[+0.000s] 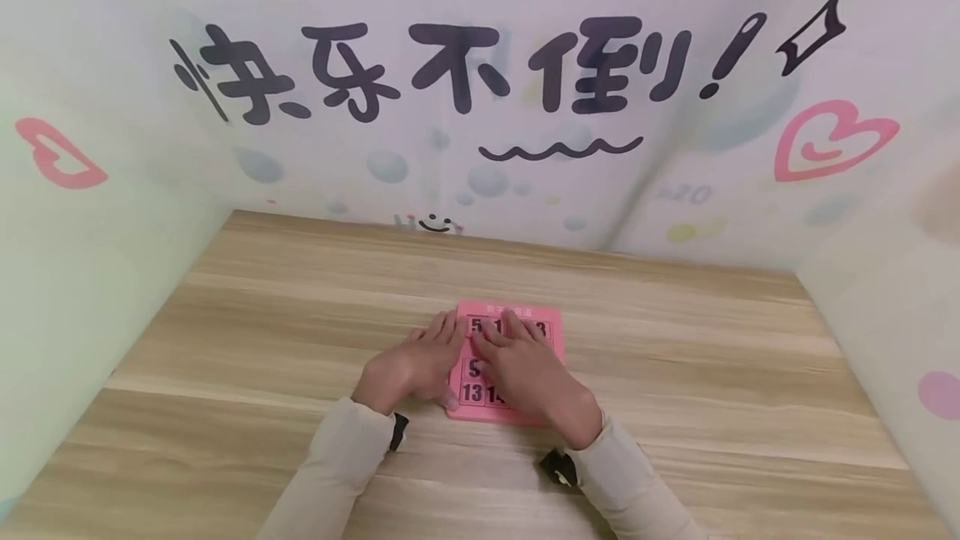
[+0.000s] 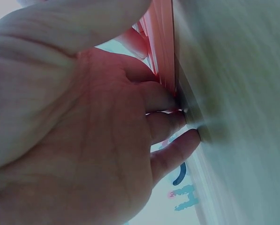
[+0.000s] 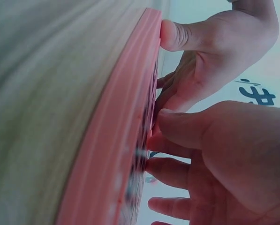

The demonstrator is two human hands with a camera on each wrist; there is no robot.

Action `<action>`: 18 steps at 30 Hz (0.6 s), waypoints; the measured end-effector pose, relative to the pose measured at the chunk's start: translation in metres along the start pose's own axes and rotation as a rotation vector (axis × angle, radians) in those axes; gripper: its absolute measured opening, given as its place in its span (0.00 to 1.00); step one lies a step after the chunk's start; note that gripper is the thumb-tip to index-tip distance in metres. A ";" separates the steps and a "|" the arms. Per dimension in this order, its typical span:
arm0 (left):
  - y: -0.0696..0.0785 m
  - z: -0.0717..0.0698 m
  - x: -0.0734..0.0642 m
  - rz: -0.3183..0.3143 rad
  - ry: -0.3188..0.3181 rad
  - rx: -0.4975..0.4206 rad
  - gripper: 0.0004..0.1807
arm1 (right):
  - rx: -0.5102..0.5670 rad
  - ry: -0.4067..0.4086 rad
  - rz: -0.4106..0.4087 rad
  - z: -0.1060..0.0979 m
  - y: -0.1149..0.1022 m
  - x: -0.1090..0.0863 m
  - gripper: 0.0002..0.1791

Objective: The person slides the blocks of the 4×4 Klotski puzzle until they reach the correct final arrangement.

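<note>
A pink number sliding puzzle [image 1: 506, 307] lies flat on the wooden table, black digits on its tiles. My left hand [image 1: 423, 365] holds its left side: the thumb lies at the near left corner, the fingers along the far part of that edge. In the left wrist view, some left fingertips [image 2: 193, 136] reach down to the tabletop beside the pink frame [image 2: 162, 42]. Spread over the tiles, my right hand [image 1: 528, 369] touches them with its fingertips and hides several numbers. The right wrist view shows the right fingers [image 3: 170, 171] fairly straight against the tile face.
The light wooden table [image 1: 675, 373] extends around the puzzle on all sides. Behind it rises a white printed wall [image 1: 360, 182] with large black characters, and pale side walls stand at left and right. Dark bands [image 1: 558, 467] sit at both wrists by the light sleeves.
</note>
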State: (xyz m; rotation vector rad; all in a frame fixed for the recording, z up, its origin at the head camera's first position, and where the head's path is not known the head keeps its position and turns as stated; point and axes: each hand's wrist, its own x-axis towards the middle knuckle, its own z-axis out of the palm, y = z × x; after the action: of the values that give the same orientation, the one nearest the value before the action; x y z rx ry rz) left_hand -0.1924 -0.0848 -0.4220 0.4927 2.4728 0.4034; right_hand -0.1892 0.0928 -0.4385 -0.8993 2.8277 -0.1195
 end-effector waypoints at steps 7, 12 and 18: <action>0.000 -0.001 0.001 0.003 -0.013 -0.008 0.60 | -0.101 -0.018 -0.009 0.001 -0.004 0.000 0.28; -0.001 -0.001 0.002 0.008 -0.019 -0.002 0.60 | -0.105 -0.027 0.002 0.001 -0.006 0.000 0.27; -0.001 -0.001 0.003 0.009 -0.021 -0.003 0.59 | -0.116 -0.014 0.003 0.003 -0.008 0.000 0.26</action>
State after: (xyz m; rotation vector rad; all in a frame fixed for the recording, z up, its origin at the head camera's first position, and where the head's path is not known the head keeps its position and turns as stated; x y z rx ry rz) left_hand -0.1952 -0.0842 -0.4228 0.5046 2.4501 0.4033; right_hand -0.1836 0.0863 -0.4408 -0.9149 2.8478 0.0518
